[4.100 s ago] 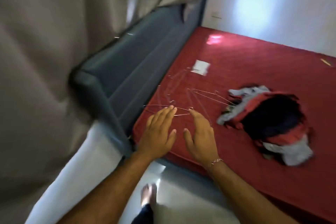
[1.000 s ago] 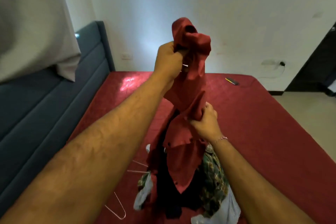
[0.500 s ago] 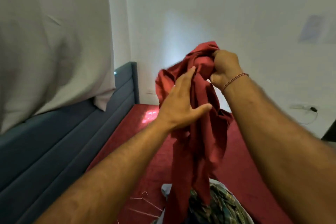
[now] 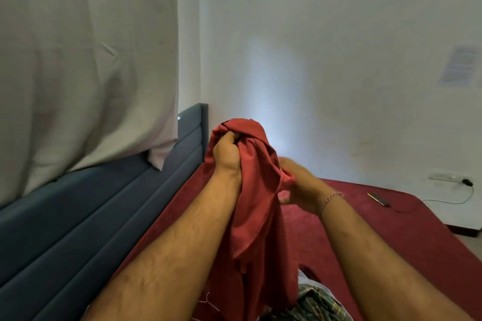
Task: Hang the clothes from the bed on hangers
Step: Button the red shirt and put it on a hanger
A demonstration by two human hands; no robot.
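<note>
My left hand [image 4: 226,155] is closed in a fist round the bunched top of the red garment [image 4: 257,216], holding it up over the bed [image 4: 365,229] so that the cloth hangs free and its openings can be found. My right hand [image 4: 300,184], just right of the cloth, pinches a fold at its edge, probably to spread the fabric and locate the collar or a sleeve. A checked garment [image 4: 313,300] lies on the bed below, near me, waiting its turn. A wire hanger [image 4: 208,301] lies near the hanging hem, within reach. No hanger is yet inside the red garment, so this step is judged preparatory.
</note>
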